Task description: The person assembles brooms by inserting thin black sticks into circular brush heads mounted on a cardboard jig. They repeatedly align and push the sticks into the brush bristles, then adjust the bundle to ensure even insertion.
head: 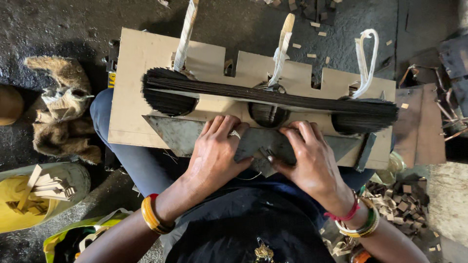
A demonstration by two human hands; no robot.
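A notched wooden board [131, 92] lies across my lap. A long bundle of thin black sticks [273, 97] rests in its three round cut-outs, with white cord loops [365, 58] rising behind. A grey metal triangular plate [170, 134] sits on the board's near edge. My left hand [217, 153] lies flat on the plate, fingers reaching toward the sticks. My right hand [309, 158] presses on the plate beside it, fingers curled down. Neither hand grips anything that I can see.
A yellow sack [19, 204] with wooden pieces sits at the left. Crumpled brown cloth [61, 112] lies on the dark floor. Small wood scraps [395, 199] are piled at the right, with a brown board [421, 126] beside them.
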